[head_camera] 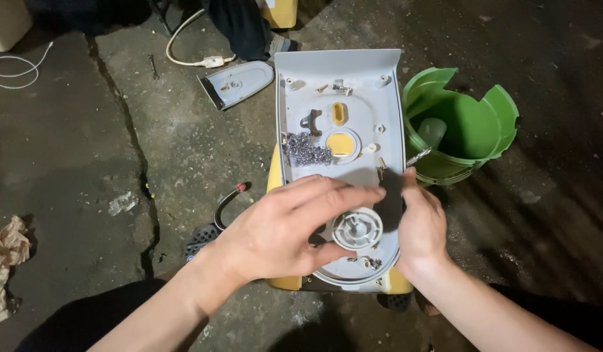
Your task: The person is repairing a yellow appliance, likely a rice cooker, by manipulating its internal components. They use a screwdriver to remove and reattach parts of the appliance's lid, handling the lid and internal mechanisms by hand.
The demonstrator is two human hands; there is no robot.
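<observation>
Grey moulded plastic forms the base plate (340, 111), a smooth, shallow-rimmed panel, squared at its far end and rounded at the near end, lying open side up on a yellow housing (275, 182) whose edges show beneath it. Its long axis runs away from the person, the square end pointing far and tilted slightly to the right. Inside it are raised screw posts, a yellow oval slot and yellow disc, a dark curved metal bracket (311, 122), a tangle of shiny metal shavings (305, 151), and a ribbed, pale round hub (357, 228) near the rounded end. The left hand (282, 228) lies across the near half of the plate, fingers extended together and reaching rightward over the hub. The right hand (420, 225) rests against the plate's right rim, fingers loosely closed; whether it pinches anything cannot be told. Just right of the plate stands a glossy green plastic bucket (477, 124) with a broken, notched rim. On the rough, cracked concrete floor (86, 163) lie a grey iron soleplate (239, 83), a white cord (184, 45), and crumpled brown paper (5, 261).
</observation>
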